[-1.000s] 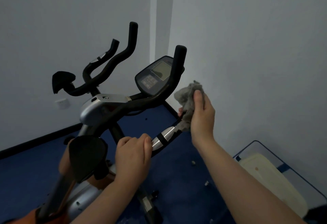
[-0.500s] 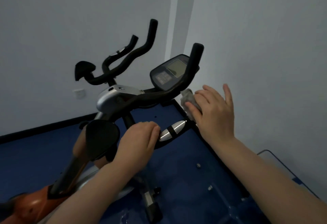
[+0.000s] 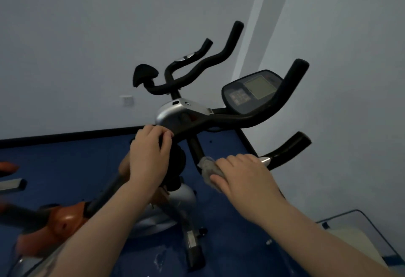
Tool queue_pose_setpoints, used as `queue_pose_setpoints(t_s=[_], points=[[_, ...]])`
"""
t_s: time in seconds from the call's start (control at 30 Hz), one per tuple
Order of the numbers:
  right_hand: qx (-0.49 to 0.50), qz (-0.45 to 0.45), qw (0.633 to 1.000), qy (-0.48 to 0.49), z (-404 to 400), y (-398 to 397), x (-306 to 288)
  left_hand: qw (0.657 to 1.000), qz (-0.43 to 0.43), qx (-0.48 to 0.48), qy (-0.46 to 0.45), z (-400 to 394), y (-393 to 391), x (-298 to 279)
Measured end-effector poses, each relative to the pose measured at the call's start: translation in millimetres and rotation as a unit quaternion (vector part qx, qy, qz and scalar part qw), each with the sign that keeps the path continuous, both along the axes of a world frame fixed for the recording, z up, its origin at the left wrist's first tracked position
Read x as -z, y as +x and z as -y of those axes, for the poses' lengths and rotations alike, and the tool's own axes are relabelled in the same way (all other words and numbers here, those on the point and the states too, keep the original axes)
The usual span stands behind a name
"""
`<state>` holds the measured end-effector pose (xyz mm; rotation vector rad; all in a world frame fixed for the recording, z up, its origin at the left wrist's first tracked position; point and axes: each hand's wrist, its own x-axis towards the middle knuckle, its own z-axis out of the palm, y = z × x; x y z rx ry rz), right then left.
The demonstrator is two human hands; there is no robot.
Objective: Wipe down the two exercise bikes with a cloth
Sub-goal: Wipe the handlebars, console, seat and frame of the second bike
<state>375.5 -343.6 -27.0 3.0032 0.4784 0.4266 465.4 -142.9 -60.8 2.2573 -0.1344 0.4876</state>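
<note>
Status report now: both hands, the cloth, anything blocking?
Left hand grips the bike near its pad. Right hand presses cloth on lower handlebar. Nothing blocking.

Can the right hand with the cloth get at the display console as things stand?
Probably yes: the right hand holds the cloth just below the console; only the handlebar crosses between.

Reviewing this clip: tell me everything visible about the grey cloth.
The grey cloth looks soft and fuzzy, bunched into a wad rather than spread flat. Only its left part shows; the rest lies under the right hand, which presses it against the bike's lower handlebar bar. It sits left of that bar's silver sensor band and beside the black stem. The left hand is apart from it.
</note>
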Motion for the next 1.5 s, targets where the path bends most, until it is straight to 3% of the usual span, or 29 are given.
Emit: queue_pose_setpoints(t_s=[0.13,0.2,0.3,0.47,0.63,0.7,0.8,0.9,0.97,1.03,1.17,1.27,1.37,1.5], points=[[0.067,-0.033,0.995,-0.059,-23,3,-1,0.999,-0.042,0.007,-0.026,-5,2,8],[0.098,-0.125,0.986,-0.056,-38,32,-3,0.999,-0.039,0.015,-0.031,-3,3,8],[0.053,-0.274,0.954,-0.111,-35,67,-10,0.998,-0.036,0.015,-0.051,-3,2,10],[0.057,-0.282,0.947,-0.142,-37,55,-4,0.999,0.019,0.032,-0.011,-2,4,8],[0.172,-0.295,0.938,0.056,-50,92,-4,0.997,0.055,0.040,0.034,-2,2,3],[0.200,-0.249,0.942,0.097,-53,80,4,0.996,0.052,0.050,0.043,-3,2,5],[0.210,-0.158,0.965,0.019,-53,58,14,0.995,0.034,0.071,0.053,-5,4,5],[0.212,-0.220,0.951,0.045,-50,78,7,0.992,0.035,0.105,0.055,-6,7,7],[0.224,-0.257,0.932,0.123,-53,95,2,0.994,0.016,0.112,0.003,-7,8,8],[0.215,-0.235,0.934,0.163,-57,92,5,0.992,0.000,0.113,-0.052,-8,7,10],[0.173,-0.144,0.973,0.052,-52,57,13,0.989,0.008,0.124,-0.082,-9,6,10],[0.223,-0.123,0.967,0.031,-58,58,15,0.987,0.040,0.145,-0.048,-10,9,8],[0.263,0.000,0.964,-0.030,-80,40,24,0.983,0.061,0.172,-0.027,-12,8,5],[0.135,0.124,0.981,-0.064,-45,2,32,0.976,0.082,0.201,0.013,-20,6,7]])
